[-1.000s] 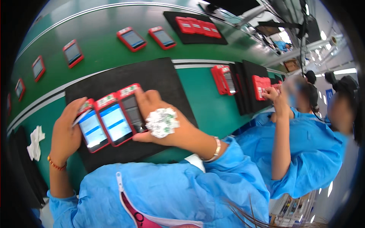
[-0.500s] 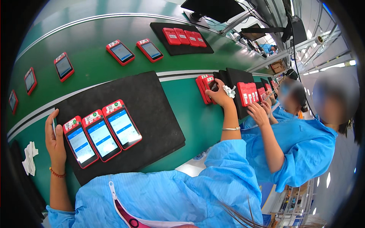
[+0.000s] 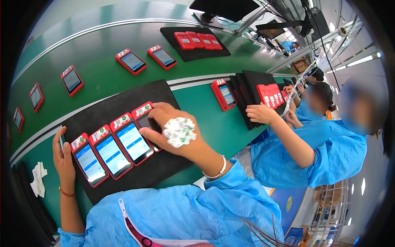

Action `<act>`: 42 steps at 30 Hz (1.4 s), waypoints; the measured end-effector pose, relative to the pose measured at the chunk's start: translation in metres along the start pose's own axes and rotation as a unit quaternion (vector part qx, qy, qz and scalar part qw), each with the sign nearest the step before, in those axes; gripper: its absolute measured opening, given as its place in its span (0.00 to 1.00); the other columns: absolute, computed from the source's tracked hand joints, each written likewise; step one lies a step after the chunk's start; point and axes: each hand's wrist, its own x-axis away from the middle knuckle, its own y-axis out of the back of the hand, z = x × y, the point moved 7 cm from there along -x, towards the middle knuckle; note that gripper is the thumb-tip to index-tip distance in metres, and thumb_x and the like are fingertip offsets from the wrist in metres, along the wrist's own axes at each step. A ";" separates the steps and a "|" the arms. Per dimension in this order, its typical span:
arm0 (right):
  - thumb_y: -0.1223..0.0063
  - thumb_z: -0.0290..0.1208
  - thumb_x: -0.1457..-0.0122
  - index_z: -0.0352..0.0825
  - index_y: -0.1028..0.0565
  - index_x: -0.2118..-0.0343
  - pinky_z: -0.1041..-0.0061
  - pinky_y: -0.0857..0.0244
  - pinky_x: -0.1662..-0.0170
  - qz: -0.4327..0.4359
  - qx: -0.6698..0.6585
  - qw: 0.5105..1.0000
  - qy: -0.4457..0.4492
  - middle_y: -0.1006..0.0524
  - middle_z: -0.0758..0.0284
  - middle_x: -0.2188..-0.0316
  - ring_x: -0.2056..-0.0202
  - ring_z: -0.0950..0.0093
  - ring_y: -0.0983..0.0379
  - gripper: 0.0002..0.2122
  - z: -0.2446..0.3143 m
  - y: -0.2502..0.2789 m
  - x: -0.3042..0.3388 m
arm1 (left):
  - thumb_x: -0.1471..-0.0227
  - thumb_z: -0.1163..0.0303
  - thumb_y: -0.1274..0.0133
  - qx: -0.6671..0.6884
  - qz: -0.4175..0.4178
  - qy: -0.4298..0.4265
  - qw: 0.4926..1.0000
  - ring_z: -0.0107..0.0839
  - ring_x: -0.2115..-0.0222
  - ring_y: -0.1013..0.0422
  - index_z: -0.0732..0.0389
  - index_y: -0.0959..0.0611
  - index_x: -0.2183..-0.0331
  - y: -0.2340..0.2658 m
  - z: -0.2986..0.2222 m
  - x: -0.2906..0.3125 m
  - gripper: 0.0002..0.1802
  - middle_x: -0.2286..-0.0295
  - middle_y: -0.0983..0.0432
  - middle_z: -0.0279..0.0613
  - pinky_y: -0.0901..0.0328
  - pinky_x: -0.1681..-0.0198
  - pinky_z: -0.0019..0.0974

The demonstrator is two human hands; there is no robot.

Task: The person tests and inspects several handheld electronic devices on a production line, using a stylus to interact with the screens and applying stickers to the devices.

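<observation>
My right hand is closed round a red handheld payment terminal at the right end of a row on the black mat. Its screen is dark and partly hidden by my fingers. A white patch with green marks covers the back of this hand. Three red terminals with lit screens, such as the leftmost one, lie beside it. At the mat's left edge, my left hand holds a thin, pale, card-like piece edge-on between thumb and fingers.
One red terminal lies right of the mat, beside stacked black mats. Several terminals are spread along the green belt. Red units lie on a far black mat. White crumpled tissue sits left. A co-worker works at right.
My right hand has brought a terminal from the pair at the right to the end of the row on the mat. My left hand stays at the mat's left edge with its thin piece.
</observation>
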 end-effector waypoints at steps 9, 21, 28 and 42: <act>0.33 0.52 0.51 0.25 0.31 0.58 0.61 0.28 0.52 -0.033 0.271 0.921 -0.277 0.21 0.46 0.58 0.55 0.54 0.21 0.32 -0.273 0.060 0.011 | 0.30 0.62 0.56 -0.004 -0.003 0.001 1.000 0.35 0.37 0.38 0.66 0.29 0.39 0.001 -0.003 0.002 0.25 0.39 0.32 0.46 0.46 0.34 0.37; 0.32 0.52 0.53 0.33 0.31 0.60 0.60 0.27 0.55 0.057 0.141 0.963 -0.221 0.20 0.56 0.62 0.60 0.53 0.22 0.29 -0.144 -0.003 -0.006 | 0.31 0.64 0.56 -0.004 -0.009 -0.001 1.000 0.34 0.38 0.37 0.66 0.29 0.39 0.000 0.001 0.002 0.24 0.40 0.32 0.45 0.46 0.34 0.37; 0.37 0.59 0.46 0.34 0.25 0.61 0.62 0.28 0.54 0.195 0.113 0.968 -0.111 0.19 0.54 0.63 0.60 0.57 0.21 0.28 -0.156 0.007 -0.103 | 0.32 0.66 0.55 -0.028 -0.010 0.003 1.000 0.36 0.39 0.36 0.66 0.27 0.40 0.004 -0.011 0.004 0.23 0.41 0.31 0.45 0.45 0.35 0.36; 0.35 0.51 0.53 0.33 0.31 0.70 0.64 0.31 0.57 -0.022 -0.015 0.999 -0.041 0.27 0.58 0.71 0.65 0.61 0.27 0.24 -0.162 -0.068 -0.250 | 0.35 0.67 0.53 -0.020 -0.008 -0.011 1.000 0.42 0.42 0.34 0.64 0.25 0.47 0.002 -0.022 0.006 0.18 0.44 0.30 0.50 0.43 0.37 0.42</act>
